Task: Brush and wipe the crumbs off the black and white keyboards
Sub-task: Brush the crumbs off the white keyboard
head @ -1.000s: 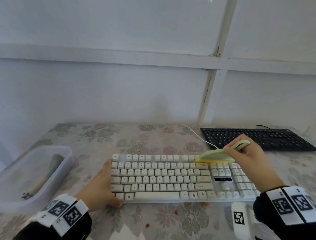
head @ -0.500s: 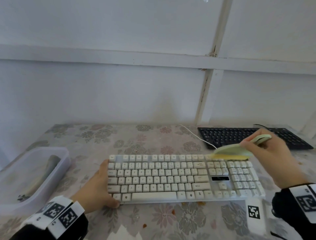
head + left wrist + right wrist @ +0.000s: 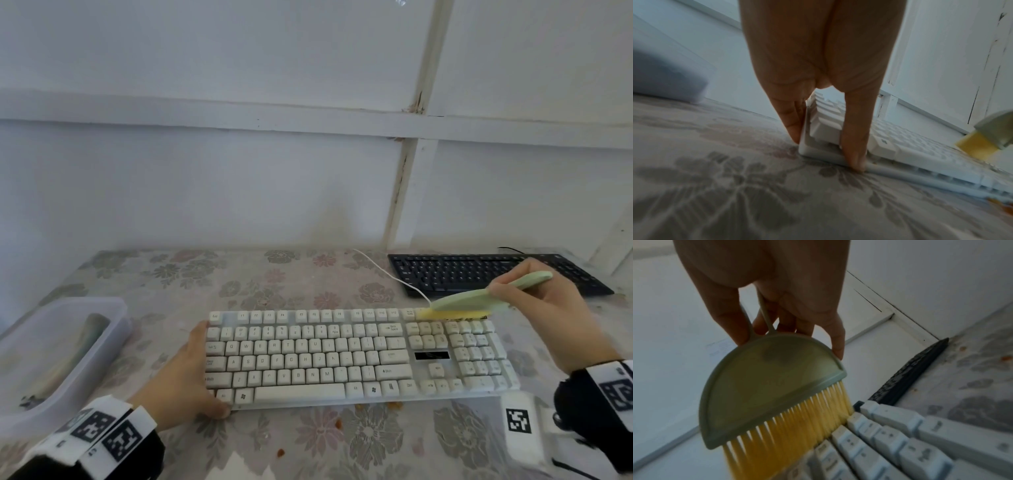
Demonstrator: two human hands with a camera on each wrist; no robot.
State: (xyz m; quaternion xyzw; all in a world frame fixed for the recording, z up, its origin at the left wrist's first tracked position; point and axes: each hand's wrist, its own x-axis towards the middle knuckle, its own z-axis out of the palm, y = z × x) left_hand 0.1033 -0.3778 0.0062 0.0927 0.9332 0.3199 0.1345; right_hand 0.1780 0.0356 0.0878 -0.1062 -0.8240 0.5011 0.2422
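Observation:
The white keyboard [image 3: 308, 359] lies across the flowered table in front of me. My left hand [image 3: 185, 377] holds its front left corner, fingers along the left edge and thumb [image 3: 855, 146] against the front edge. My right hand [image 3: 541, 305] grips the handle of a small brush [image 3: 462, 303] with a pale green half-round back [image 3: 766, 386]. Its yellow bristles [image 3: 797, 426] rest on the top right keys, above the number pad. The black keyboard [image 3: 479, 270] sits at the back right, behind the brush. Orange crumbs [image 3: 394, 405] lie on the cloth along the white keyboard's front edge.
A clear plastic tub [image 3: 113, 329] with a rolled object inside stands at the left. The white keyboard's cable [image 3: 387, 274] runs back toward the white panelled wall [image 3: 308, 171]. More crumbs [image 3: 338, 425] dot the cloth near me.
My right hand has swept the brush rightward along the white keyboard's top row, from near its middle to above the number pad. The left hand has stayed on its corner.

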